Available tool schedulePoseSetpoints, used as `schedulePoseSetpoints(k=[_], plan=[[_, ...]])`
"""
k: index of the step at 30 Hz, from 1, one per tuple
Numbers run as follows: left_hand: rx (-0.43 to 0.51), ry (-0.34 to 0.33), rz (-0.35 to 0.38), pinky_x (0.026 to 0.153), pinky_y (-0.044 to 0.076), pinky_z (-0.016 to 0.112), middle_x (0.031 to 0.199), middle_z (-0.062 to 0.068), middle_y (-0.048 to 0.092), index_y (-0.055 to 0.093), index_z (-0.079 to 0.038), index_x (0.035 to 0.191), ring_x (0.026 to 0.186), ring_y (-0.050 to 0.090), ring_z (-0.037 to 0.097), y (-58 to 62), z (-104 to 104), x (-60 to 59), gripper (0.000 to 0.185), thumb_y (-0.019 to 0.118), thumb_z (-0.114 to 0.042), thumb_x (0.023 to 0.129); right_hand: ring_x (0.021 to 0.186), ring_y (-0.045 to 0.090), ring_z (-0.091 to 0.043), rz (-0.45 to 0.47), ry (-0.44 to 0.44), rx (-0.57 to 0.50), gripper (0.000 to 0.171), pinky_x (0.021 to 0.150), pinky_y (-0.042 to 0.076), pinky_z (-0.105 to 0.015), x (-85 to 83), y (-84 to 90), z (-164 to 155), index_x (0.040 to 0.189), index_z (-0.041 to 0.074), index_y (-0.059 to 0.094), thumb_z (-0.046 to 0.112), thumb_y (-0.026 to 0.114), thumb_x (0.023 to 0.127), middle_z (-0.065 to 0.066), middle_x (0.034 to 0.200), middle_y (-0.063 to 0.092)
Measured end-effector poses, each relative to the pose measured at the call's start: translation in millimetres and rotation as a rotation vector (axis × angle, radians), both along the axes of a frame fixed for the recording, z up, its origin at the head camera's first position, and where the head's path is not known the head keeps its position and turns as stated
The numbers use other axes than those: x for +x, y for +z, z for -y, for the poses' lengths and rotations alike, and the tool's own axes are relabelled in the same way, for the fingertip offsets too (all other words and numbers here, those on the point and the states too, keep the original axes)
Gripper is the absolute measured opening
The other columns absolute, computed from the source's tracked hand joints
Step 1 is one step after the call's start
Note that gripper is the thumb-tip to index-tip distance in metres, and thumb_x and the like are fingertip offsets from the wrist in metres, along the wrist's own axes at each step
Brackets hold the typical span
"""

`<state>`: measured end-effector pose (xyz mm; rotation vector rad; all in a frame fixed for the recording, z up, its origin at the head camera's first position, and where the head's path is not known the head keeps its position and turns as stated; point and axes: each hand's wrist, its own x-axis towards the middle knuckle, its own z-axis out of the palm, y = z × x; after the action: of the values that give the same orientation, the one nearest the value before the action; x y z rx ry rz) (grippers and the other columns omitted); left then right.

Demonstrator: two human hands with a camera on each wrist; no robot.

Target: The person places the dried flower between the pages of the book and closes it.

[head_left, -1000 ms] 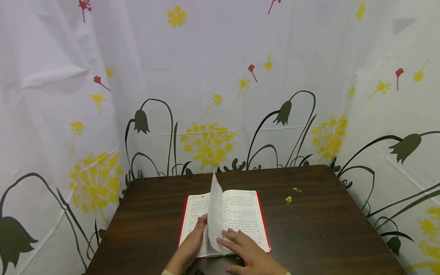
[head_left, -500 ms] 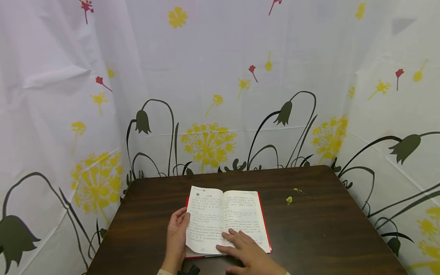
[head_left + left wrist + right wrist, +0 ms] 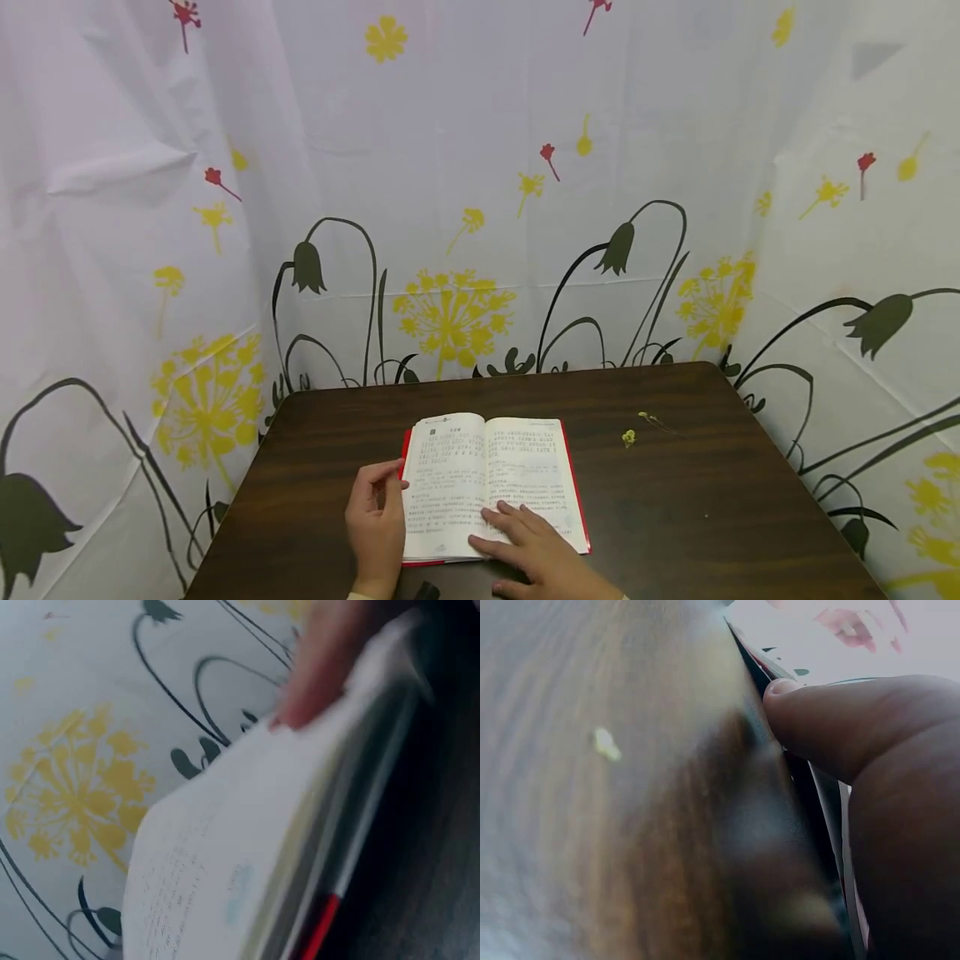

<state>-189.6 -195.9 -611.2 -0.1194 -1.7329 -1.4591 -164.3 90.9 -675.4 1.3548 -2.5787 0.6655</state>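
An open book (image 3: 450, 492) with printed pages and a red cover lies on the dark wooden table. My left hand (image 3: 377, 525) is at its left edge, fingers loosely bent, with fingertips touching the page border. The left wrist view, blurred, has a fingertip of that hand (image 3: 319, 675) over the edge of the white page (image 3: 187, 855). Across the lower part of the book by the spine rests my right hand (image 3: 536, 546), its fingers spread. In the right wrist view the thumb of the right hand (image 3: 907, 810) lies by the book's lower edge.
Right of the book on the table (image 3: 697, 483) lie a small yellow flower (image 3: 628, 437) and a thin dried sprig (image 3: 652, 418). A black object (image 3: 427, 592) shows at the bottom, near the left wrist. Behind the table hangs a white flower-printed curtain (image 3: 480, 167).
The left hand has turned an upright leaf over to the left, and it now lies flat on the left side. That hand has drawn back to the book's left edge. The right hand stays put.
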Motion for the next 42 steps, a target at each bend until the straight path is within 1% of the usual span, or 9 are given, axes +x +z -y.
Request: schedulePoseSetpoints(k=[4, 6, 9, 13, 15, 17, 30, 36, 42], plan=[[-0.246, 0.011, -0.207, 0.087, 0.053, 0.011, 0.098, 0.011, 0.074, 0.077, 0.0, 0.111, 0.081, 0.068, 0.012, -1.1, -11, 5.1, 0.037, 0.067, 0.024, 0.086, 0.168, 0.031, -0.024, -0.02, 0.005, 0.003, 0.066, 0.132, 0.027, -0.046, 1.2, -3.0, 3, 0.169, 0.044, 0.035, 0.063, 0.054, 0.109, 0.007, 0.18, 0.031], [-0.313, -0.065, -0.221, 0.09, 0.054, 0.012, 0.101, 0.011, 0.076, 0.077, -0.002, 0.115, 0.085, 0.071, 0.014, -1.5, -18, 7.8, 0.04, 0.071, 0.023, 0.084, 0.167, 0.033, -0.025, -0.022, 0.005, -0.001, 0.066, 0.132, 0.029, -0.048, 2.6, -1.9, 3, 0.169, 0.043, 0.037, 0.063, 0.055, 0.108, 0.006, 0.18, 0.033], [-0.439, -0.244, -0.046, 0.099, 0.057, 0.022, 0.121, 0.005, 0.078, 0.074, -0.01, 0.131, 0.106, 0.075, 0.019, -3.2, -29, 12.9, 0.044, 0.079, 0.008, 0.091, 0.165, 0.036, -0.028, -0.028, 0.003, -0.002, 0.066, 0.129, 0.035, -0.053, 5.2, 4.6, 3, 0.168, 0.041, 0.039, 0.06, 0.059, 0.108, 0.003, 0.179, 0.035], [-0.687, -0.445, 0.36, 0.124, 0.046, 0.053, 0.16, -0.002, 0.062, 0.061, -0.024, 0.154, 0.151, 0.057, 0.028, -8.9, -41, 18.1, 0.049, 0.071, -0.032, 0.107, 0.164, 0.039, -0.031, -0.078, -0.005, 0.012, 0.065, 0.124, 0.043, -0.058, 8.5, 18.3, 2, 0.166, 0.036, 0.045, 0.057, 0.063, 0.107, -0.001, 0.176, 0.04], [-0.78, -0.516, 0.455, 0.129, 0.032, 0.068, 0.169, 0.001, 0.052, 0.059, -0.023, 0.157, 0.162, 0.041, 0.035, -12.0, -46, 17.8, 0.051, 0.063, -0.043, 0.11, 0.162, 0.041, -0.033, -0.106, -0.001, 0.002, 0.063, 0.123, 0.044, -0.058, 8.9, 23.9, 1, 0.164, 0.032, 0.049, 0.055, 0.063, 0.107, -0.003, 0.175, 0.043], [-0.837, -0.543, 0.472, 0.128, 0.023, 0.076, 0.171, 0.006, 0.049, 0.062, -0.02, 0.155, 0.165, 0.034, 0.041, -14.8, -49, 17.1, 0.051, 0.058, -0.047, 0.111, 0.161, 0.043, -0.034, -0.119, 0.013, -0.034, 0.059, 0.124, 0.044, -0.056, 7.8, 25.5, -1, 0.161, 0.029, 0.054, 0.052, 0.064, 0.108, -0.006, 0.173, 0.045], [-0.851, -0.535, 0.452, 0.129, 0.021, 0.077, 0.17, 0.004, 0.052, 0.066, -0.02, 0.15, 0.166, 0.033, 0.041, -17.3, -51, 14.0, 0.046, 0.063, -0.042, 0.109, 0.146, 0.06, -0.035, -0.132, 0.026, -0.136, 0.047, 0.111, 0.055, -0.056, 5.0, 40.6, -10, 0.148, 0.029, 0.066, 0.035, 0.077, 0.103, -0.008, 0.162, 0.06], [-0.878, -0.539, 0.464, 0.128, 0.022, 0.077, 0.17, 0.003, 0.051, 0.065, -0.021, 0.151, 0.165, 0.033, 0.041, -22.3, -52, 17.0, 0.049, 0.07, -0.036, 0.105, 0.133, 0.067, -0.029, -0.035, -0.137, -0.153, 0.04, 0.104, 0.06, -0.05, 5.2, 44.9, -37, 0.139, 0.026, 0.072, 0.027, 0.08, 0.1, -0.008, 0.15, 0.067], [-0.904, -0.525, 0.488, 0.13, 0.022, 0.074, 0.171, -0.001, 0.049, 0.063, -0.024, 0.152, 0.166, 0.032, 0.038, -23.2, -50, 13.4, 0.051, 0.072, -0.036, 0.103, 0.118, 0.07, -0.021, 0.032, -0.333, -0.146, 0.03, 0.096, 0.061, -0.047, -17.1, 43.9, -76, 0.123, 0.02, 0.077, 0.016, 0.085, 0.094, -0.002, 0.134, 0.072]])
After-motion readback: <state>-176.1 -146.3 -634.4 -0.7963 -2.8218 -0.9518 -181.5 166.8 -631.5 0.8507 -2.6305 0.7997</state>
